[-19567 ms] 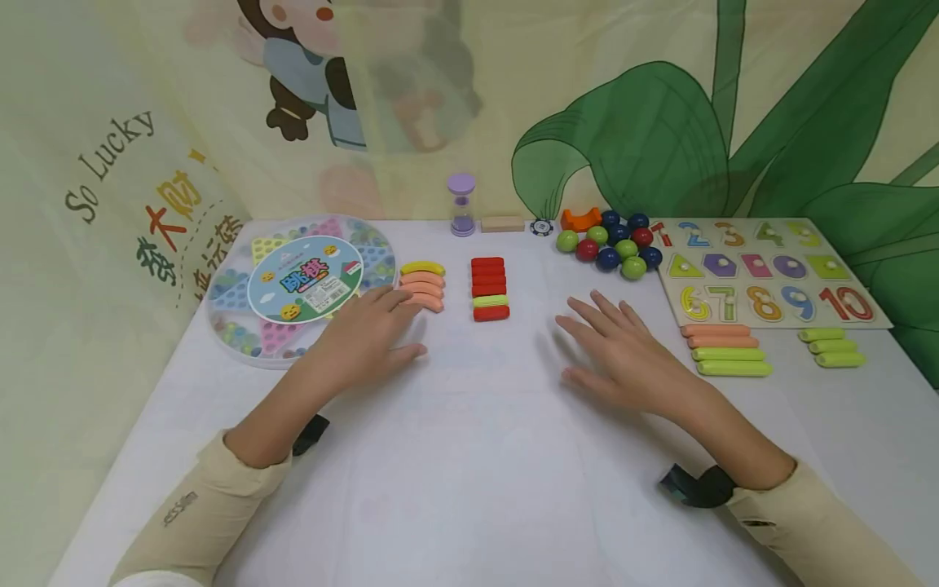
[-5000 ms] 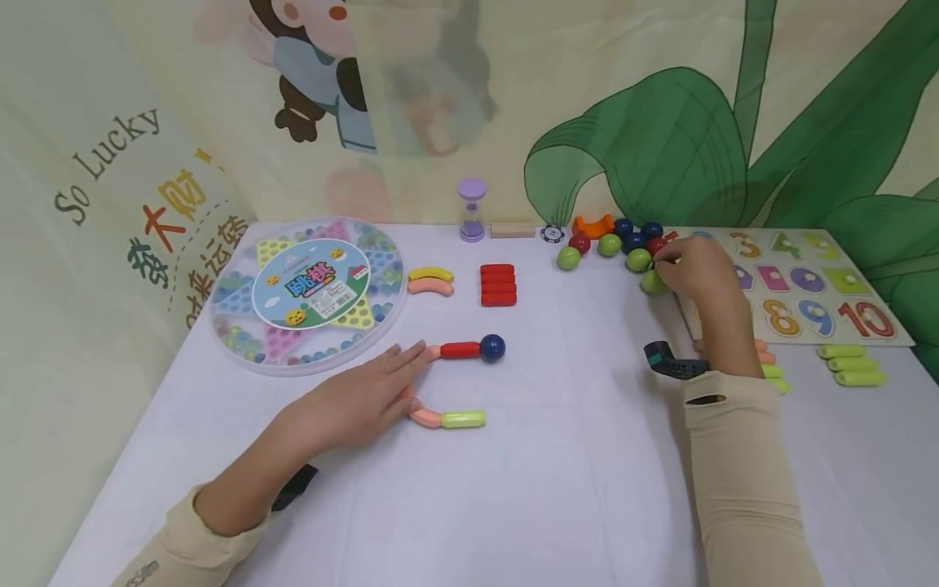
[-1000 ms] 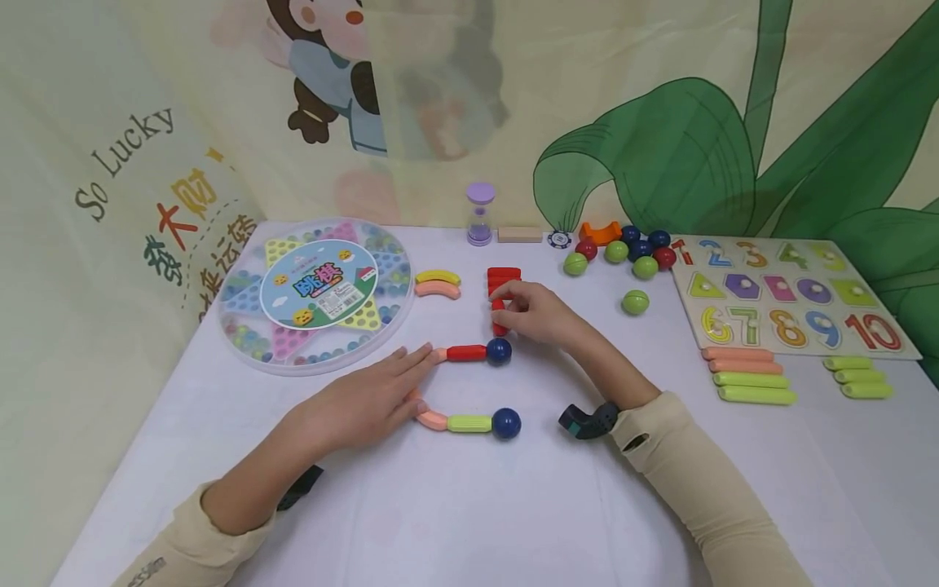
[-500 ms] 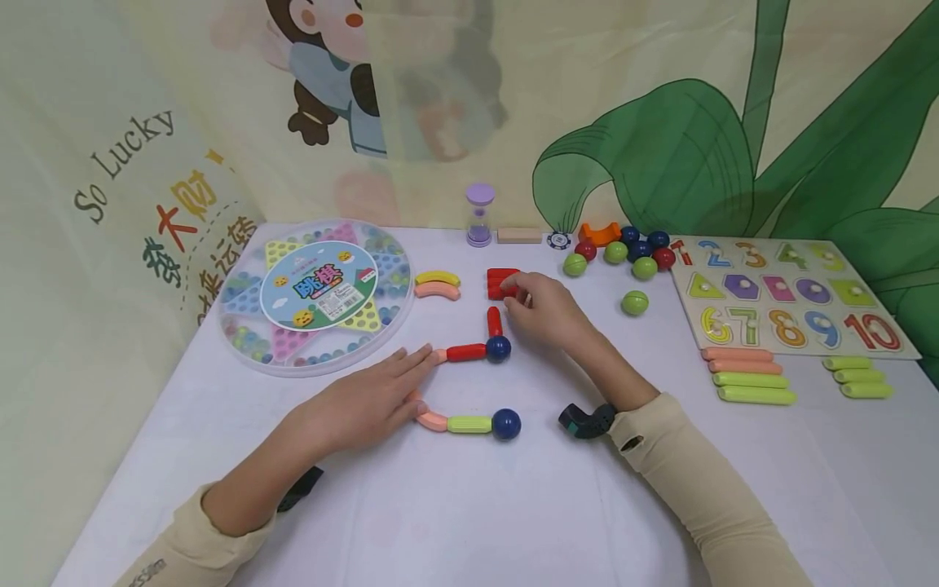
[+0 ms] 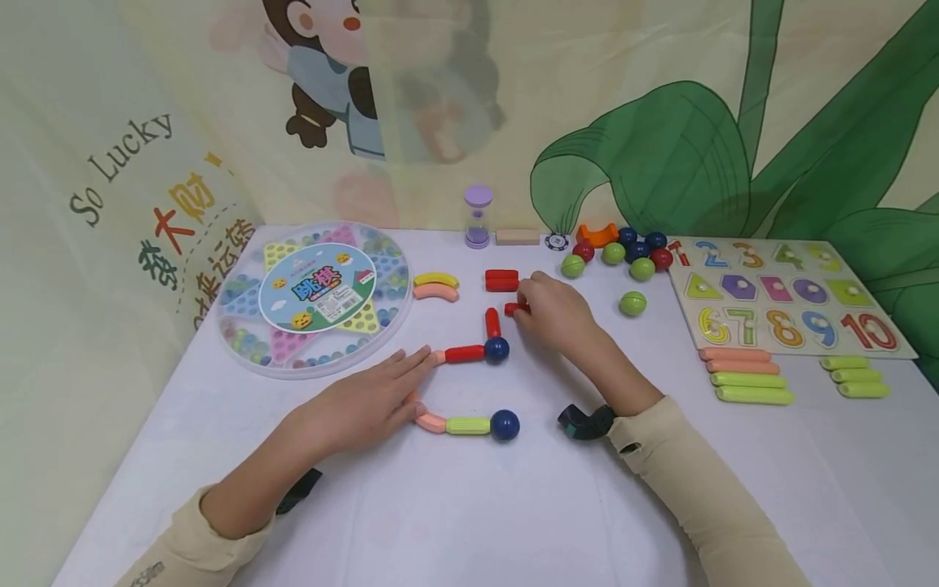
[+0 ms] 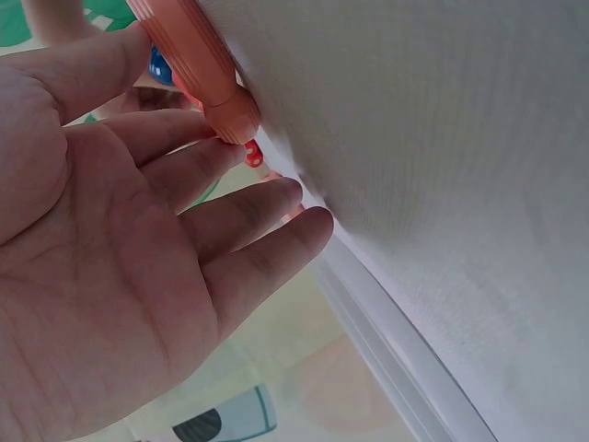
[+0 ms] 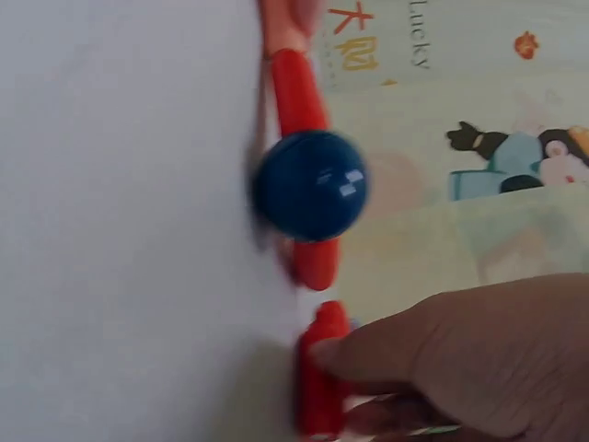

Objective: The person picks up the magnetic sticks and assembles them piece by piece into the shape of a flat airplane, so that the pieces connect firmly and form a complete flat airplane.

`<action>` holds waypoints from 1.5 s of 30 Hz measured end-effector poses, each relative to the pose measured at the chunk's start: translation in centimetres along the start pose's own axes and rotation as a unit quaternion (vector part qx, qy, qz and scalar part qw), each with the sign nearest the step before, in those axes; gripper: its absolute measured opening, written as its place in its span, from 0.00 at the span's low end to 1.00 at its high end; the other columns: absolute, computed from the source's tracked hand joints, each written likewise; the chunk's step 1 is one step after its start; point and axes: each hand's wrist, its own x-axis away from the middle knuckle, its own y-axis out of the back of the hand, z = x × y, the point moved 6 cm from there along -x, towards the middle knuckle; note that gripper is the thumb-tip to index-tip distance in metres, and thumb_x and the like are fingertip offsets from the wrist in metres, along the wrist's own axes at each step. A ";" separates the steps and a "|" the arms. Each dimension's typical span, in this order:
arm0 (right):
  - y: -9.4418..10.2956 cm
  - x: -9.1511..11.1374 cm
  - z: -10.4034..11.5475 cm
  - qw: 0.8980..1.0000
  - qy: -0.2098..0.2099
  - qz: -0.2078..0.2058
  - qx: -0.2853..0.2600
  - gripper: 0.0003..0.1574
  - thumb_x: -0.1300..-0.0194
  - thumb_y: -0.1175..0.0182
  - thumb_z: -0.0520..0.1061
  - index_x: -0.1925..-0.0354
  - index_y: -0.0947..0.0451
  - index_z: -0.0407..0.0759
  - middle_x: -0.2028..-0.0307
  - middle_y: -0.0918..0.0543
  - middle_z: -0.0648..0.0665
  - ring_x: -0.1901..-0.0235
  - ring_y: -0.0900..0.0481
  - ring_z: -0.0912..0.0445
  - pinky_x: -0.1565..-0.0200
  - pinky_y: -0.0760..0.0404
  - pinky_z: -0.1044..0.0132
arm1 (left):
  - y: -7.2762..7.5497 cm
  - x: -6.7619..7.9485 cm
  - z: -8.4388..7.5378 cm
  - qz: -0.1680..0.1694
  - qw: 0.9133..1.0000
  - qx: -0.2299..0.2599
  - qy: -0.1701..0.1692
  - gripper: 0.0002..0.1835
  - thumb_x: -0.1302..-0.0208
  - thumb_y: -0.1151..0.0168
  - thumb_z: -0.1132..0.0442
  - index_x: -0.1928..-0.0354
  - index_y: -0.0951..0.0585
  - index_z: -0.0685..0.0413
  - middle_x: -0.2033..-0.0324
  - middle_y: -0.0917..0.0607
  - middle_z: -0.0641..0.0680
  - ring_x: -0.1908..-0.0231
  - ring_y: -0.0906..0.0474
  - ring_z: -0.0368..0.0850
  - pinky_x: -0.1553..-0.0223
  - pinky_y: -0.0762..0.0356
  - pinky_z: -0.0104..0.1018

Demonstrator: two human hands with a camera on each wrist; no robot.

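Note:
My left hand [image 5: 364, 408] lies with straight fingers on the salmon curved rods [image 5: 431, 422], partly covering them; in the left wrist view the thumb and fingertips touch a salmon rod [image 6: 198, 64]. From them run two branches: a red rod [image 5: 465, 354] ending at a blue ball [image 5: 496, 350], and a light-green rod [image 5: 468, 425] ending at another blue ball [image 5: 504, 425]. Another red rod [image 5: 492, 323] points away from the upper ball. Between thumb and finger, my right hand [image 5: 555, 311] pinches a short red rod [image 7: 320, 373], just right of that one.
Two red rods [image 5: 502, 280] lie behind; a yellow curved rod [image 5: 436, 280] and a salmon one sit left of them. A round marble-game box [image 5: 396, 326] is at left. Several balls [image 5: 641, 269], a number board [image 5: 792, 346], and green rods [image 5: 756, 395] are at right. An hourglass [image 5: 478, 216] stands at the back.
Since the earliest frame, rods and blue balls have been joined before my left hand. Over the last second, my right hand left one red rod at the upper ball and took another from the pile.

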 end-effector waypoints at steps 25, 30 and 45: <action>-3.1 12.7 1.3 0.909 -0.006 0.277 -0.311 0.22 0.47 0.35 0.51 0.58 0.33 0.49 0.82 0.22 0.46 0.86 0.25 0.52 0.79 0.24 0.62 | 0.0 0.0 0.0 0.001 1.000 0.004 0.001 0.35 0.36 0.51 0.45 0.30 0.52 0.39 0.32 0.52 0.44 0.34 0.54 0.49 0.40 0.43 0.45; -4.2 13.8 2.8 0.876 -0.014 0.283 -0.391 0.36 0.48 0.34 0.52 0.45 0.40 0.50 0.80 0.21 0.44 0.84 0.23 0.50 0.77 0.22 0.60 | 0.0 0.0 0.0 0.002 1.000 0.003 0.003 0.35 0.36 0.52 0.45 0.30 0.52 0.39 0.32 0.52 0.44 0.34 0.53 0.48 0.41 0.43 0.45; -4.1 13.6 4.0 0.881 0.030 0.256 -0.397 0.35 0.45 0.38 0.56 0.42 0.38 0.54 0.80 0.20 0.46 0.84 0.23 0.51 0.79 0.22 0.60 | -0.1 -0.1 0.1 0.001 1.000 -0.002 0.004 0.36 0.36 0.51 0.44 0.30 0.52 0.38 0.32 0.52 0.44 0.34 0.53 0.48 0.41 0.41 0.45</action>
